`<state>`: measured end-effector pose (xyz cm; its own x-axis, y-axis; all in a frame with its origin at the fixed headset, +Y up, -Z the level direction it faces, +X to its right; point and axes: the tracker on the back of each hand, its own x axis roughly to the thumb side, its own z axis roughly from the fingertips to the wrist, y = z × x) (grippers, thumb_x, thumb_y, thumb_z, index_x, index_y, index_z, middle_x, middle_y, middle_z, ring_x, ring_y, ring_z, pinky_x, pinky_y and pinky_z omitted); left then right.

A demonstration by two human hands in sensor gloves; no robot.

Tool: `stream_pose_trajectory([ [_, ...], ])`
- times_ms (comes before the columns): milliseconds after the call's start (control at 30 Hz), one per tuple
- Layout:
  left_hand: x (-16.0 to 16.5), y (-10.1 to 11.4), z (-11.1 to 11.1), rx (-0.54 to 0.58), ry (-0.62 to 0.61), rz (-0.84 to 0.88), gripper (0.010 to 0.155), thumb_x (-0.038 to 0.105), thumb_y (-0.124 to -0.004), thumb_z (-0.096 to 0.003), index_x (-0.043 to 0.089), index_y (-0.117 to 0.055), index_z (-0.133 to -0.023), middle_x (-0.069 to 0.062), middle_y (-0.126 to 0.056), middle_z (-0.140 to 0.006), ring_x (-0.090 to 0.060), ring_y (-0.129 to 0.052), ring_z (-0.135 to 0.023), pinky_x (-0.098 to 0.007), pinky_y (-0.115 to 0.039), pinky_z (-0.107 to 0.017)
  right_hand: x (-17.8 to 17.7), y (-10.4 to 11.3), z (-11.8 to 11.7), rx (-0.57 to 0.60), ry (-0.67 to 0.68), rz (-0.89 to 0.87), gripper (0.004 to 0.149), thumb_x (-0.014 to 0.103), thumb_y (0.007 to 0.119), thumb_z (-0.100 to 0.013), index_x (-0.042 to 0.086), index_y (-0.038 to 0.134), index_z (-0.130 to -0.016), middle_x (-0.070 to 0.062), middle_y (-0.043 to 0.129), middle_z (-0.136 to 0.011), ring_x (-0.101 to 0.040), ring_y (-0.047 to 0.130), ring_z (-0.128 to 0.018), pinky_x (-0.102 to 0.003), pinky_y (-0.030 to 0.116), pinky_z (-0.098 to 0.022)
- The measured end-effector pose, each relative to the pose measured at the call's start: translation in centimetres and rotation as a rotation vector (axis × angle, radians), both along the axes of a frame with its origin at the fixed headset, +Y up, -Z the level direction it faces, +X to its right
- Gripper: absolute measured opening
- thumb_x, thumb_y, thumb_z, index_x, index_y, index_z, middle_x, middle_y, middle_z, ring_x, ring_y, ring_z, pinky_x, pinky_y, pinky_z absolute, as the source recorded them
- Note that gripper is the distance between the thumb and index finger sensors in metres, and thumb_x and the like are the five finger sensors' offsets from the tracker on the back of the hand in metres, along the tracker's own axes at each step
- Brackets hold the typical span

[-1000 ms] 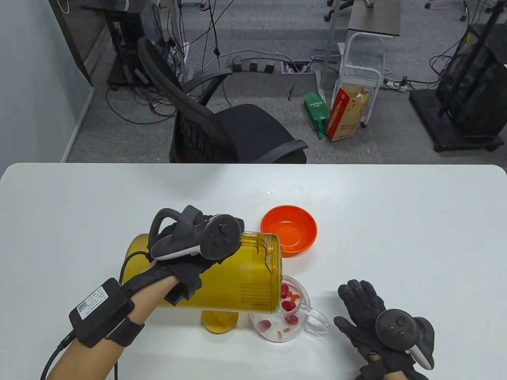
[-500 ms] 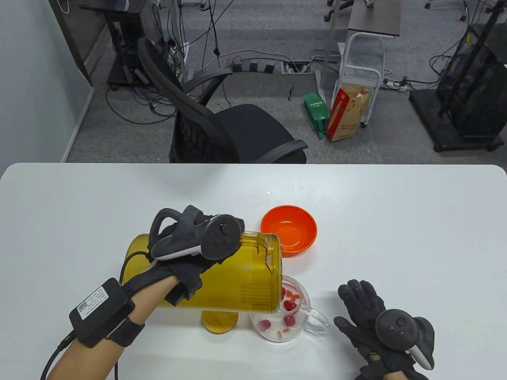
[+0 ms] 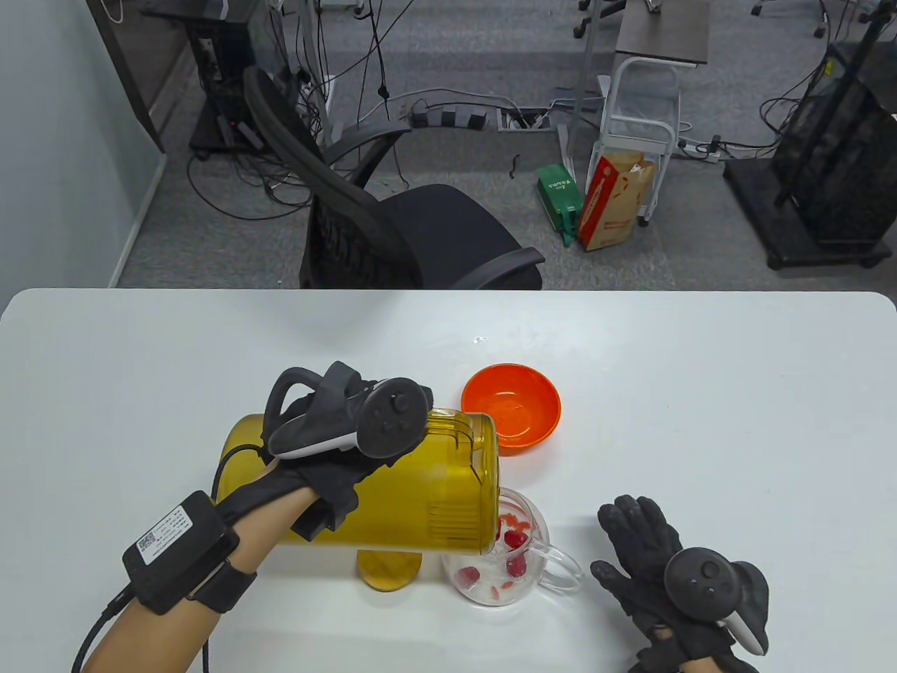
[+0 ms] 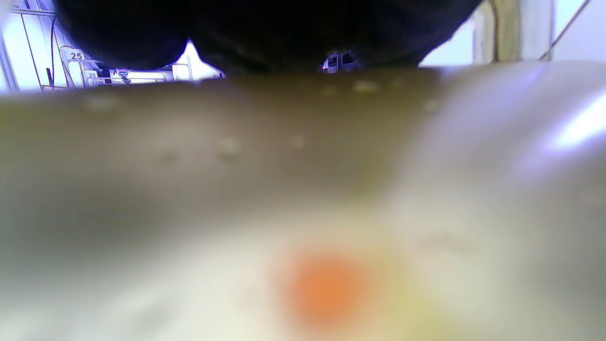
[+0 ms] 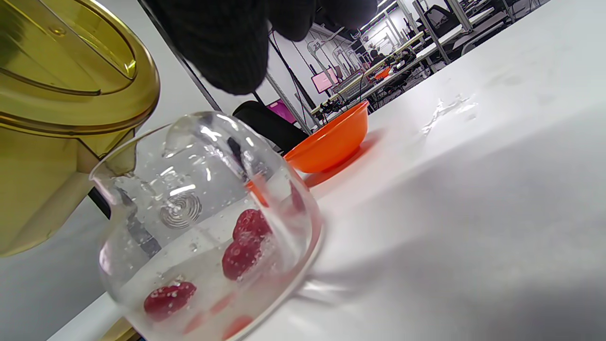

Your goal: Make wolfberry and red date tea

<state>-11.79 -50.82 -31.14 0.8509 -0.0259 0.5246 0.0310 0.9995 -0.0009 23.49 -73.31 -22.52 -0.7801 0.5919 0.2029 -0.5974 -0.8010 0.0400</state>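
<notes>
My left hand (image 3: 329, 456) grips a yellow transparent pitcher (image 3: 420, 498) and holds it tipped on its side, its mouth over a clear glass teapot (image 3: 501, 561). The teapot stands on the white table (image 3: 701, 392) and holds water with red dates (image 3: 516, 540) and small orange wolfberries floating in it. In the right wrist view the pitcher's rim (image 5: 71, 85) hangs over the teapot (image 5: 208, 222) with its red dates (image 5: 241, 255). My right hand (image 3: 652, 561) rests flat and open on the table just right of the teapot's handle (image 3: 564, 571). The left wrist view is blurred, filled by the pitcher wall (image 4: 236, 156).
An empty orange bowl (image 3: 511, 406) stands just behind the teapot; it also shows in the right wrist view (image 5: 331, 142). A yellow lid (image 3: 389, 569) lies on the table under the pitcher. A black office chair (image 3: 392, 231) stands beyond the table's far edge.
The dates and wolfberries in the teapot have drifted a little as water comes in. Both hands and the pitcher have stayed in place.
</notes>
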Motion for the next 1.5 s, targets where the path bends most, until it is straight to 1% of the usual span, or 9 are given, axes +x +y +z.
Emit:
stream_pose_trajectory([
  [1500, 0.92, 0.30, 0.31, 0.009, 0.014, -0.031, 0.034, 0.043, -0.077, -0.0564, 0.018, -0.072, -0.079, -0.004, -0.092, -0.052, -0.016, -0.096, -0.029, -0.044, -0.085, -0.035, 0.03, 0.12, 0.08, 0.004, 0.007, -0.007, 0.072, 0.036, 0.083, -0.055, 0.014, 0.047, -0.114, -0.017, 0.041, -0.120, -0.041, 0.029, -0.107, -0.061, 0.033, -0.075],
])
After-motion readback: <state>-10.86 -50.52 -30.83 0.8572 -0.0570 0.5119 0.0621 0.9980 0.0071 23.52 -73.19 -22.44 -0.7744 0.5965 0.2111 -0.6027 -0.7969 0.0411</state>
